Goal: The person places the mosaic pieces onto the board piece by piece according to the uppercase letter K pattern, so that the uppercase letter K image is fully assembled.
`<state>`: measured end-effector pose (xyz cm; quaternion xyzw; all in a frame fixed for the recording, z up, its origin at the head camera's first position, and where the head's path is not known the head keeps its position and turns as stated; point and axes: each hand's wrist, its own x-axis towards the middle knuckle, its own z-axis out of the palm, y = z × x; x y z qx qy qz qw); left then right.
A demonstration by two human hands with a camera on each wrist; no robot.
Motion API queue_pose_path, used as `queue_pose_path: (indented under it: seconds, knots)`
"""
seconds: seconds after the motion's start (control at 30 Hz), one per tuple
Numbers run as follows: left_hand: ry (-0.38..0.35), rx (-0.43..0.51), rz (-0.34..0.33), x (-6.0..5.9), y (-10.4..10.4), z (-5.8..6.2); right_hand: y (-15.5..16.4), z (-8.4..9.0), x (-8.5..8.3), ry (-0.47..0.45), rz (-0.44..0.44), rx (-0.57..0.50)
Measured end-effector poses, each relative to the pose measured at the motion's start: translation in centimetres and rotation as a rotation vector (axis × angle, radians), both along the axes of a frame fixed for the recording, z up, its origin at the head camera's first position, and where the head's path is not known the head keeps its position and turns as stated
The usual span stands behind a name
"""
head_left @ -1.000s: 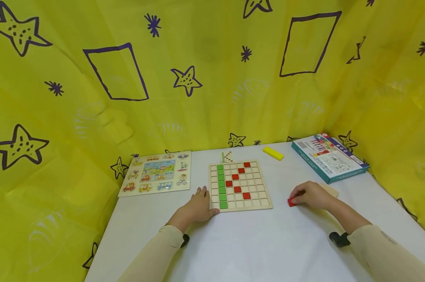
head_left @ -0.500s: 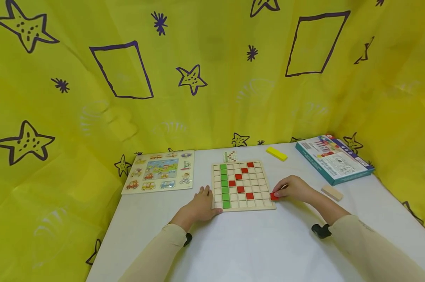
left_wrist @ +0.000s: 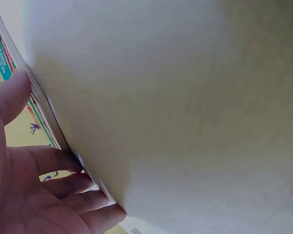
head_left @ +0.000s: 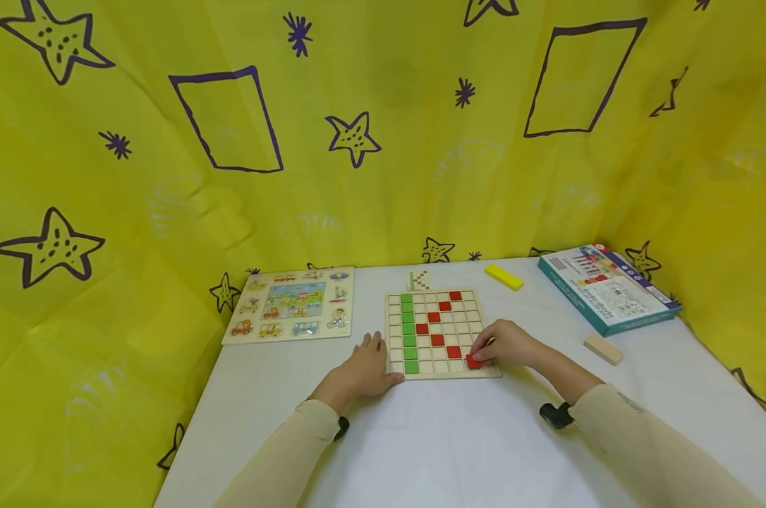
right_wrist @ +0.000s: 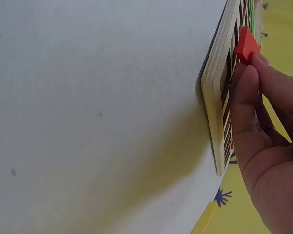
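Note:
A square wooden grid board [head_left: 454, 377] lies on the white table. A column of green tiles [head_left: 410, 329] fills one of its left columns. Red tiles [head_left: 422, 329] run in two diagonals to the right of it. My left hand [head_left: 365, 367] rests along the board's left edge, fingers fairly straight, thumb at the lower left corner. With thumb and fingertips, my right hand [head_left: 506, 343] pinches a red square tile [right_wrist: 248, 46] over the board's lower right part. In the right wrist view that tile is tilted at the grid; its underside contact is hard to tell.
Behind the board lies a small pattern card [head_left: 420, 280]. A picture puzzle [head_left: 341, 282] sits to the left. On the right are a yellow block [head_left: 503, 276], a plain wooden block [head_left: 604, 348] and a teal-sided box [head_left: 611, 291]. A yellow patterned cloth [head_left: 383, 197] hangs behind.
My right hand has carried the red tile leftward from the table beside the board to above its bottom row. The left hand stays at the board's edge. The view has shifted slightly.

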<state>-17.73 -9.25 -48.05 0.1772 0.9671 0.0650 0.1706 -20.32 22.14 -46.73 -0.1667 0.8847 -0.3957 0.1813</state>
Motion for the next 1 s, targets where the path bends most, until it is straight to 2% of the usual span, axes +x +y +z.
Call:
queue_pose_path:
  seconds: [0.33,0.8,1.0]
  knots:
    - [0.001,-0.002,-0.002,0.0,0.2,0.0,-1.1,0.3,0.5,-0.013,-0.047,0.103]
    - [-0.003,0.01,-0.002,0.4,0.2,0.4,-2.4,0.1,1.6,0.094,-0.076,0.224]
    - [-0.007,0.007,0.006,0.3,0.1,-0.2,-2.5,-0.3,2.0,0.092,-0.109,0.221]
